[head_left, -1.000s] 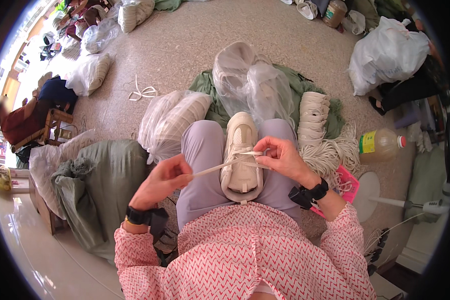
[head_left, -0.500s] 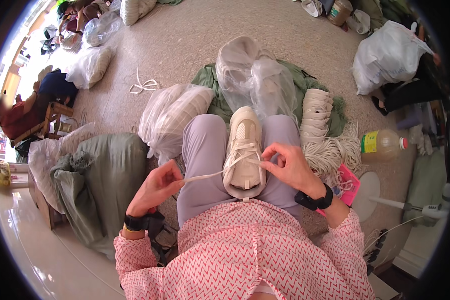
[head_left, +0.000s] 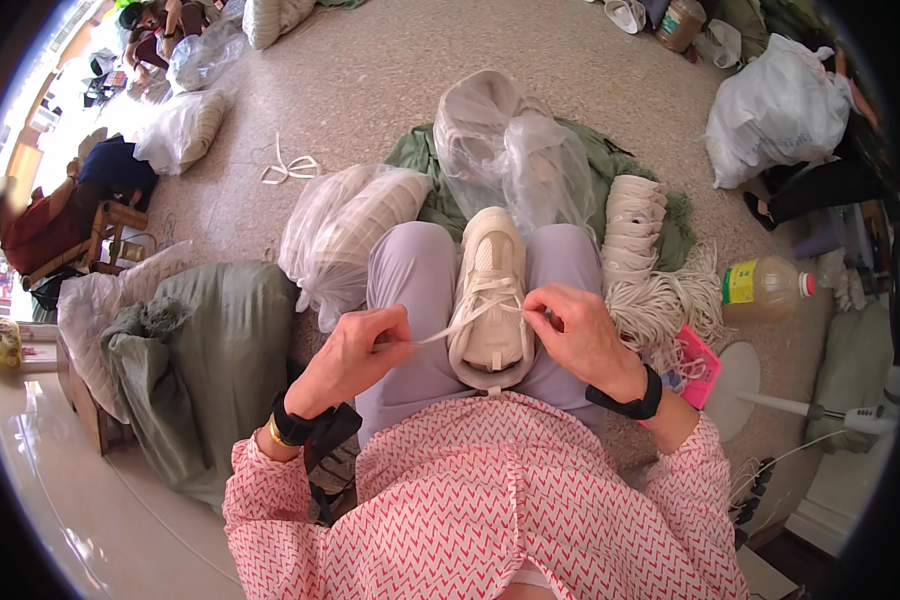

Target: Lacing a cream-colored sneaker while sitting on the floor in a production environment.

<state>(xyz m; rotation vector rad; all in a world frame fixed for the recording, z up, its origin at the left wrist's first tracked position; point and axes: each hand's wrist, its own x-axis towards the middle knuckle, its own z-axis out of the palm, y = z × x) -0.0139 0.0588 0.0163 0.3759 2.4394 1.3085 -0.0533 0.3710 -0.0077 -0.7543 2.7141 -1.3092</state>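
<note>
A cream sneaker rests between my knees, its toe pointing away from me and its heel toward my waist. Laces cross over its upper part. Left of the shoe, my left hand is closed in a pinch on a flat cream shoelace, which runs taut to the eyelets. My right hand is at the shoe's right edge, with thumb and forefinger pinched by the upper eyelets. A bit of lace seems to be in that pinch, though the fingers mostly cover it.
Beyond my knees are plastic bags of shoe parts on green cloth. To the right lie a stack of cream uppers, bundled laces, a pink tray and a bottle. A cloth-covered bundle stands left. Other people sit farther off.
My left hand has moved right and slightly up, closer to the shoe, and the visible stretch of lace is shorter. My right hand has stayed by the eyelets.
</note>
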